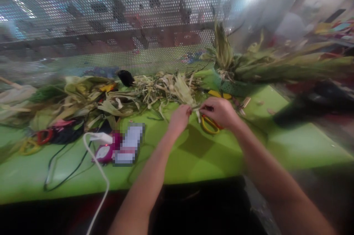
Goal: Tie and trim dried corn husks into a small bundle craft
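My left hand (179,117) is closed, its fingertips pinching the narrow lower end of a pale corn husk (182,89). Close beside it, my right hand (221,111) is also closed, thumb and fingers pinching the thin tip of the same husk. The husk fans out upward, away from me, over a heap of shredded husk strips (149,91). Under my right hand lie scissors with yellow and red handles (209,126), partly covered. Just behind that hand rests a yellow-handled tool (219,94). Blur hides the exact fingertip contact.
A green basket (232,86) full of husks stands back right, near a dark tube-shaped object (293,107). Left lie a purple power socket (106,152) with a white cable, a phone-like blurred rectangle (128,144) and more scissors (44,136). Perforated metal panel (166,13) rises behind the green table.
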Available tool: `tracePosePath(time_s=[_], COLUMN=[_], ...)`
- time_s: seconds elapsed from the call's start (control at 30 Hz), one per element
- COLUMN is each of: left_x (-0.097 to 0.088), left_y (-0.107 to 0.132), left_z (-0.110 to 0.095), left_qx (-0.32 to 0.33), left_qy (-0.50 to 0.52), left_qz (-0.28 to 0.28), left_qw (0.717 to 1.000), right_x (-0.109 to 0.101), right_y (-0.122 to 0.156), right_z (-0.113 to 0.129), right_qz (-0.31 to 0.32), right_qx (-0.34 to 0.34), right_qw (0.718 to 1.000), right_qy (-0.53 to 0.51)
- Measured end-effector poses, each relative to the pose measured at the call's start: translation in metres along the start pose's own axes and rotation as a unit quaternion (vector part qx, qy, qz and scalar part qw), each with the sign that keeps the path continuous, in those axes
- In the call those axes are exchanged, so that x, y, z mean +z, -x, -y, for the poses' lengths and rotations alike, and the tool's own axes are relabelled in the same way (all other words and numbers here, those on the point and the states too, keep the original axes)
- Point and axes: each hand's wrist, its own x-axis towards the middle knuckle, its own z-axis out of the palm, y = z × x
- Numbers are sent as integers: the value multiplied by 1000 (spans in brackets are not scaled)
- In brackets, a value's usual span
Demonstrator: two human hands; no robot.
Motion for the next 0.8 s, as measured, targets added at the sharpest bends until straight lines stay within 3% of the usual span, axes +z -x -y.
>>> tracePosePath(time_s=[0.1,0.17,0.33,0.53,0.63,0.8], left_x=[-1,-4,-16,-26,-28,-29], left_y=[3,5,6,8,8,5], left_z=[-3,-5,-10,-20,-17,-7], left_qx=[10,7,23,12,-1,6], left_qy=[-22,-38,-45,-24,-22,-99], left_qz=[50,98,206,308,302,212], left_qw=[998,994,977,951,953,972], right_x=[-4,-5,-9,-27,-31,-25], right_y=[-1,-2,-3,-2,-1,-2], right_z=[-3,-6,-12,-15,-16,-20], right_qz=[-16,-5,109,163,172,122], right_qx=[-2,36,143,147,142,149], right_qw=[1000,998,950,939,944,960], right_qy=[-5,-61,-254,-266,-242,-204])
